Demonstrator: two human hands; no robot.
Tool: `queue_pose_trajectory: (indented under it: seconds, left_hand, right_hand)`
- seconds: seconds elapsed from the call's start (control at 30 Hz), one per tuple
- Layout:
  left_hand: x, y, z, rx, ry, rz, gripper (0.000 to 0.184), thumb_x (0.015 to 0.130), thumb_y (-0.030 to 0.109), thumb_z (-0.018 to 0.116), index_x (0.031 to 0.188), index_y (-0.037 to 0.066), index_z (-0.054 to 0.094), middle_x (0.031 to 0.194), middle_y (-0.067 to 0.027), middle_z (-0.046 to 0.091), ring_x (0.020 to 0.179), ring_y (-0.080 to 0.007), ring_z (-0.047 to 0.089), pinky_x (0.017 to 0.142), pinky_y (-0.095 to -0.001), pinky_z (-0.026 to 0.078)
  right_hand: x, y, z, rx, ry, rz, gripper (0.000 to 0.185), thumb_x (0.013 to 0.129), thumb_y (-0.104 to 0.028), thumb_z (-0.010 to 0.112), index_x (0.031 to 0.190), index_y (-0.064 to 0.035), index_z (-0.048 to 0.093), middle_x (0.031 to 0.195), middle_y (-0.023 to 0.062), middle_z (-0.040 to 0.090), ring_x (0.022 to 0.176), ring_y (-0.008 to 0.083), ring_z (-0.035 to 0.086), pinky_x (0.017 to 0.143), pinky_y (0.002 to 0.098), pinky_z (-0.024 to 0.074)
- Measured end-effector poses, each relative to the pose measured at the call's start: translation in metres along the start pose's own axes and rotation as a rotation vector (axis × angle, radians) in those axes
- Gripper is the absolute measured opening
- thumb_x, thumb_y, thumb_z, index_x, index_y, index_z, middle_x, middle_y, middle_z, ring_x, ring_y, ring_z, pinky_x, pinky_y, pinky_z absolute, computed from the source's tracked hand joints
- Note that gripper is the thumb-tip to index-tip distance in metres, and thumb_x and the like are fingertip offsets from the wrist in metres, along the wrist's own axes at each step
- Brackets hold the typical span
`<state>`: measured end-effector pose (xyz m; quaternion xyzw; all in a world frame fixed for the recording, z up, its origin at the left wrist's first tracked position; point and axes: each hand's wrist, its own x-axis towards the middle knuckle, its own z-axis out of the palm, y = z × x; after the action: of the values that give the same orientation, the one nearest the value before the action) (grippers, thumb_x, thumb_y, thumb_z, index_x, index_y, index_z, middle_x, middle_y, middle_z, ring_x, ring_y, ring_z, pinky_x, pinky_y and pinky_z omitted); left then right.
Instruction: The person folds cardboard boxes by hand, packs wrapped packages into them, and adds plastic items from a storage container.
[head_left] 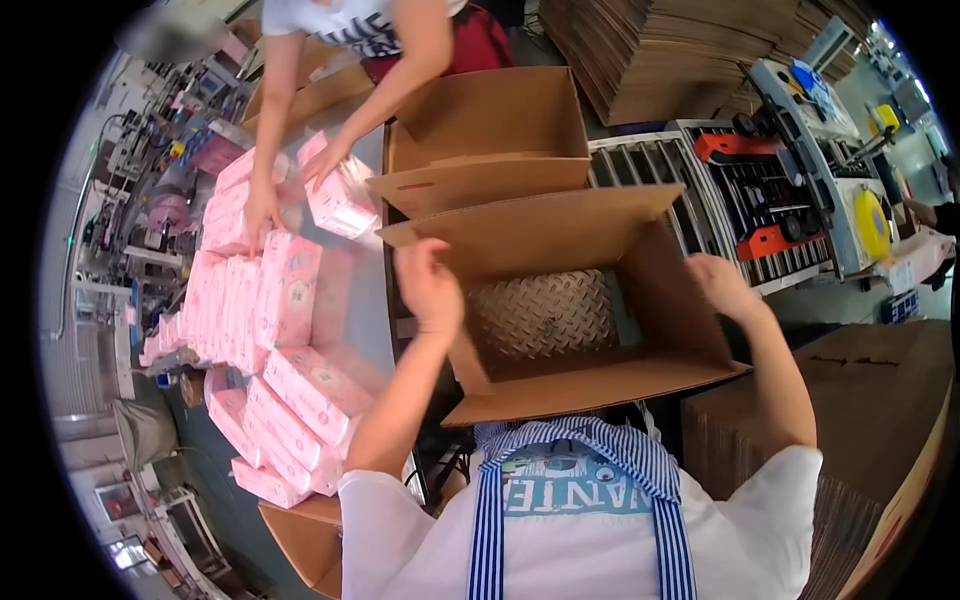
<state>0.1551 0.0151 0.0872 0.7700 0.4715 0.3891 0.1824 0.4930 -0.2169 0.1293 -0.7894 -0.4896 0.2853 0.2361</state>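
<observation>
An open brown cardboard box (660, 290) stands upright in front of me, its long flaps folded outward. Through its bottom opening a diamond-pattern metal plate (545, 315) shows. My left hand (430, 290) is at the box's left side, thumb toward the rim and its other fingers partly hidden. At the right side, my right hand (722, 285) has its fingers curled at the edge of the wall. Both hands hold the box between them.
Pink packs (290, 300) are piled on the table at left, where a co-worker's hands (330, 165) handle them. A second open box (490, 120) stands behind mine. A roller conveyor (645, 165) runs right; flattened cardboard (830, 390) is stacked at lower right.
</observation>
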Motion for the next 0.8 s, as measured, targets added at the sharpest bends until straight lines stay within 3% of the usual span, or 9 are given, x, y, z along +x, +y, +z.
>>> queue_pose_trajectory:
  seconds: [0.13, 0.2, 0.33, 0.37, 0.4, 0.47, 0.6, 0.63, 0.8]
  left_hand:
    - [-0.032, -0.007, 0.062, -0.002, -0.269, -0.004, 0.029, 0.064, -0.008, 0.050, 0.083, 0.012, 0.058, 0.087, -0.0085, 0.052, 0.085, -0.0283, 0.054, 0.071, -0.0378, 0.044]
    - [-0.035, -0.017, 0.073, -0.084, -0.344, -0.001, 0.027, 0.066, -0.010, 0.049, 0.083, 0.009, 0.059, 0.081, -0.0077, 0.047, 0.077, -0.0229, 0.051, 0.068, -0.0311, 0.042]
    - [-0.019, -0.078, 0.060, -0.472, -0.994, -0.151, 0.033, 0.077, -0.005, 0.052, 0.106, 0.009, 0.061, 0.108, -0.0048, 0.055, 0.094, -0.0141, 0.053, 0.082, -0.0274, 0.042]
    - [-0.001, -0.064, 0.036, -0.575, -1.115, -0.296, 0.034, 0.086, 0.004, 0.053, 0.119, 0.006, 0.056, 0.128, -0.0032, 0.049, 0.108, -0.0126, 0.049, 0.090, -0.0256, 0.040]
    - [0.016, -0.063, 0.018, -0.691, -1.277, -0.587, 0.033, 0.089, 0.017, 0.055, 0.119, 0.005, 0.056, 0.137, -0.0039, 0.043, 0.117, -0.0146, 0.046, 0.094, -0.0260, 0.037]
    - [0.043, -0.049, -0.020, -0.354, -1.548, -0.352, 0.035, 0.086, 0.026, 0.060, 0.115, 0.007, 0.060, 0.135, -0.0058, 0.046, 0.119, -0.0177, 0.046, 0.096, -0.0295, 0.038]
    - [-0.004, -0.051, -0.015, 0.117, -0.922, 0.544, 0.032, 0.073, 0.038, 0.068, 0.069, 0.007, 0.064, 0.085, -0.0021, 0.060, 0.088, -0.0227, 0.053, 0.082, -0.0356, 0.039]
    - [-0.019, -0.047, -0.003, 0.159, -0.858, 0.552, 0.032, 0.072, 0.038, 0.068, 0.065, 0.008, 0.062, 0.081, -0.0017, 0.058, 0.085, -0.0221, 0.052, 0.079, -0.0358, 0.038]
    - [-0.052, 0.004, 0.037, 0.102, -0.524, 0.630, 0.019, 0.071, 0.032, 0.065, 0.076, 0.015, 0.062, 0.083, 0.0019, 0.056, 0.080, -0.0192, 0.051, 0.073, -0.0367, 0.037]
  right_hand:
    - [0.015, -0.019, 0.055, -0.258, -0.137, -0.118, 0.029, 0.088, -0.030, 0.050, 0.089, -0.0022, 0.056, 0.079, 0.0230, 0.059, 0.081, 0.0393, 0.058, 0.073, 0.0430, 0.0471]
    - [-0.001, -0.041, 0.048, -0.434, -0.526, -0.261, 0.077, 0.078, -0.057, 0.058, 0.113, 0.0112, 0.045, 0.114, 0.0280, 0.050, 0.107, 0.0400, 0.050, 0.087, 0.0435, 0.0434]
    - [-0.026, -0.059, 0.054, -0.449, -0.903, -0.582, 0.094, 0.071, -0.059, 0.064, 0.128, 0.0101, 0.037, 0.123, 0.0279, 0.047, 0.118, 0.0397, 0.044, 0.097, 0.0420, 0.0385]
    - [0.000, -0.071, 0.041, -0.286, -1.002, -0.313, 0.095, 0.067, -0.055, 0.071, 0.131, 0.0053, 0.035, 0.130, 0.0253, 0.043, 0.124, 0.0370, 0.039, 0.103, 0.0398, 0.0334]
    - [0.016, -0.068, 0.035, -0.276, -0.821, -0.297, 0.090, 0.067, -0.050, 0.073, 0.129, 0.0044, 0.038, 0.124, 0.0238, 0.049, 0.117, 0.0342, 0.047, 0.097, 0.0373, 0.0391]
    - [0.050, -0.055, 0.046, -0.239, -0.496, -0.199, 0.059, 0.071, -0.041, 0.071, 0.108, 0.0016, 0.053, 0.105, 0.0158, 0.061, 0.096, 0.0324, 0.059, 0.079, 0.0391, 0.0470]
    - [0.078, -0.056, 0.070, -0.573, -0.175, -0.552, 0.035, 0.072, -0.027, 0.066, 0.099, -0.0060, 0.056, 0.093, 0.0107, 0.060, 0.089, 0.0280, 0.058, 0.081, 0.0391, 0.0451]
    - [0.075, -0.073, 0.065, -0.655, 0.064, -0.852, 0.030, 0.071, -0.022, 0.064, 0.098, -0.0086, 0.057, 0.089, 0.0094, 0.059, 0.086, 0.0267, 0.057, 0.081, 0.0387, 0.0443]
    - [0.089, -0.087, 0.067, -0.542, 0.621, -0.607, 0.046, 0.067, -0.022, 0.070, 0.107, -0.0053, 0.055, 0.100, 0.0111, 0.055, 0.092, 0.0311, 0.053, 0.086, 0.0423, 0.0413]
